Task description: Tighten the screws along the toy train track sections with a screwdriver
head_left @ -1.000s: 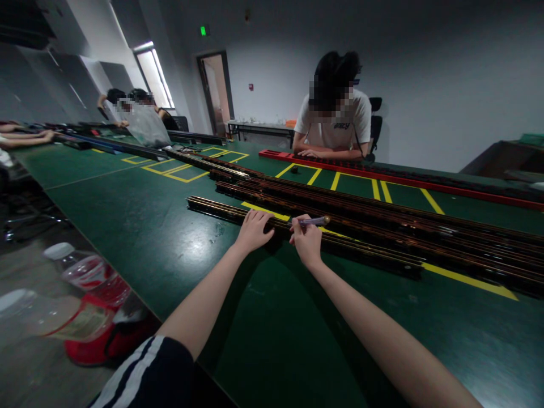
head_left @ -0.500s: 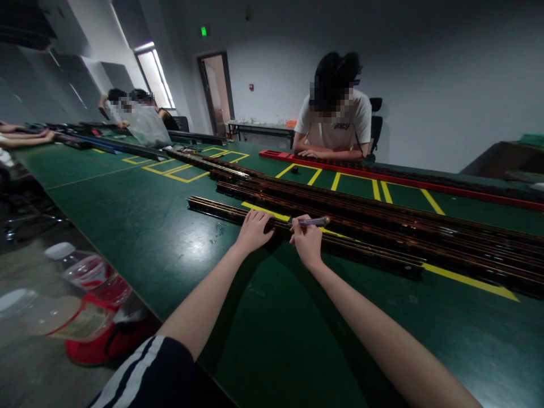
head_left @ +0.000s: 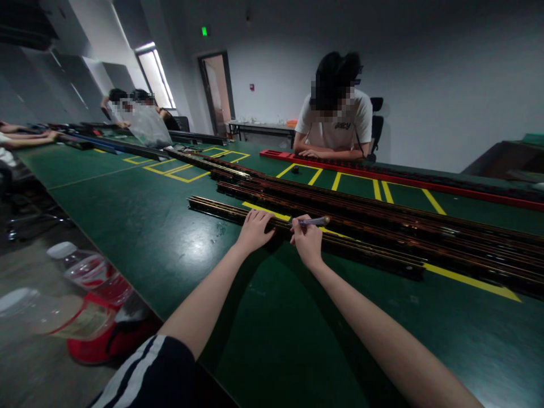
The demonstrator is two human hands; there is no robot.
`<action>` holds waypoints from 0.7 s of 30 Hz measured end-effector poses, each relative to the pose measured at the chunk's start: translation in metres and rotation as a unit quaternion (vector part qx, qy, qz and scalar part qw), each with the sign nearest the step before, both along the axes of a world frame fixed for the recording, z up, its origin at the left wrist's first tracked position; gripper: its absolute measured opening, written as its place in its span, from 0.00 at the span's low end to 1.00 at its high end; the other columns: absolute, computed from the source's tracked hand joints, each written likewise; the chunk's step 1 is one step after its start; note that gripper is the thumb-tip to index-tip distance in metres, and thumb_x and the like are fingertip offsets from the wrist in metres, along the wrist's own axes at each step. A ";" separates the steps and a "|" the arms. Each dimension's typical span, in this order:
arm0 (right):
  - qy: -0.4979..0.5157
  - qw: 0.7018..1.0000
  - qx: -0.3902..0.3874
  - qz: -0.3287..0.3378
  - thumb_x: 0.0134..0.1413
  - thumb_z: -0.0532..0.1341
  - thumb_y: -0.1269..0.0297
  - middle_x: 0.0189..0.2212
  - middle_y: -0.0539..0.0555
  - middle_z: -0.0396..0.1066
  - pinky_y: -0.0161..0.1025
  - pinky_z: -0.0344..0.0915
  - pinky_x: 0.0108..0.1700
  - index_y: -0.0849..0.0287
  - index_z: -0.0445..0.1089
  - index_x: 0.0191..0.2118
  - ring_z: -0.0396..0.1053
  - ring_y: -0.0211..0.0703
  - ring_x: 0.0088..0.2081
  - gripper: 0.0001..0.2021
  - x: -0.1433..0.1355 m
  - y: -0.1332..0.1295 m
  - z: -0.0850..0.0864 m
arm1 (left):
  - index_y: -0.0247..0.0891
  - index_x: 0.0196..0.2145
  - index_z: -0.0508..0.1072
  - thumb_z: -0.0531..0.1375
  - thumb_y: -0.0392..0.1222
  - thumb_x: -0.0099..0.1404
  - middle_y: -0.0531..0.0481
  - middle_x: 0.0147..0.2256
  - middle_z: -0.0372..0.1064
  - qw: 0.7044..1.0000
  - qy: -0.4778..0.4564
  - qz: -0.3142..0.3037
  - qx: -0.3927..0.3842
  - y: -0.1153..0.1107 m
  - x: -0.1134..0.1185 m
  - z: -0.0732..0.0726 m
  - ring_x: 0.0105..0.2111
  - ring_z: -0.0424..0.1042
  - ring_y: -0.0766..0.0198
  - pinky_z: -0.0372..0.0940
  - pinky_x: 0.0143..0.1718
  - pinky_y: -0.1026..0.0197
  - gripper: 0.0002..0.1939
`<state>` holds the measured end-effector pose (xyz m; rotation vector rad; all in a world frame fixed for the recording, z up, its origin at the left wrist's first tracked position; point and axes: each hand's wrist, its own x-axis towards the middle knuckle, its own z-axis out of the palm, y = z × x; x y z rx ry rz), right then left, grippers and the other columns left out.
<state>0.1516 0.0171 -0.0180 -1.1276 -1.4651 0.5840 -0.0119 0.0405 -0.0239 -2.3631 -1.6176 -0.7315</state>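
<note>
A long dark rail [head_left: 219, 209] with gold-toned edges lies across the green table in front of me. Over its middle, my left hand [head_left: 255, 231] grips it, fingers on the far side and thumb toward the near side. Just to the right, my right hand [head_left: 308, 243] is closed around a slim pen-like tool [head_left: 314, 221] with a translucent purplish barrel and a gold-coloured end. The tool lies nearly level, pointing left over the rail; its tip is hidden by my fingers. Yellow tape [head_left: 267, 211] runs along the table behind the rail.
More dark rails [head_left: 365, 209] lie bundled just beyond. A red slotted rack [head_left: 395, 180] runs along the far side, where a person [head_left: 340, 119] in a white shirt sits with folded arms. Plastic bottles [head_left: 91, 269] stand below the table's left edge. A clear bag [head_left: 148, 127] is farther left.
</note>
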 end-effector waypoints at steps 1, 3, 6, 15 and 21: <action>0.001 1.000 0.000 0.001 0.58 0.52 0.53 0.18 0.47 0.66 0.33 0.60 0.19 0.57 0.61 0.28 0.66 0.37 0.15 0.14 0.000 0.000 0.000 | 0.39 0.48 0.69 0.57 0.41 0.62 0.45 0.47 0.69 1.000 0.000 0.000 0.000 0.000 0.000 0.000 0.51 0.63 0.52 0.55 0.58 0.50 0.16; 0.002 1.000 -0.001 0.000 0.58 0.52 0.53 0.18 0.47 0.66 0.33 0.61 0.20 0.57 0.61 0.28 0.65 0.37 0.15 0.14 0.000 0.000 -0.001 | 0.39 0.48 0.69 0.57 0.40 0.62 0.45 0.47 0.69 1.000 -0.001 -0.001 -0.002 -0.001 0.000 0.001 0.51 0.63 0.52 0.55 0.58 0.50 0.16; 0.005 1.000 0.001 -0.005 0.58 0.52 0.52 0.18 0.47 0.66 0.33 0.61 0.20 0.56 0.61 0.28 0.65 0.37 0.15 0.14 0.000 0.000 -0.002 | 0.39 0.48 0.69 0.57 0.40 0.62 0.44 0.47 0.69 1.000 -0.005 -0.002 -0.006 -0.001 0.000 0.002 0.51 0.63 0.52 0.55 0.58 0.49 0.16; 0.018 1.000 0.007 -0.007 0.59 0.52 0.52 0.18 0.47 0.66 0.34 0.62 0.21 0.56 0.61 0.28 0.65 0.37 0.15 0.14 0.000 0.000 0.000 | 0.40 0.48 0.69 0.57 0.40 0.62 0.45 0.46 0.69 1.000 -0.008 -0.002 -0.005 -0.001 0.000 0.002 0.51 0.63 0.52 0.56 0.57 0.49 0.16; 0.024 1.000 0.009 -0.010 0.59 0.52 0.52 0.17 0.46 0.65 0.34 0.62 0.21 0.56 0.60 0.28 0.65 0.38 0.14 0.14 0.000 0.000 -0.001 | 0.39 0.48 0.69 0.57 0.40 0.62 0.44 0.46 0.69 1.000 -0.005 -0.002 -0.001 -0.001 0.001 0.002 0.50 0.63 0.53 0.56 0.57 0.49 0.16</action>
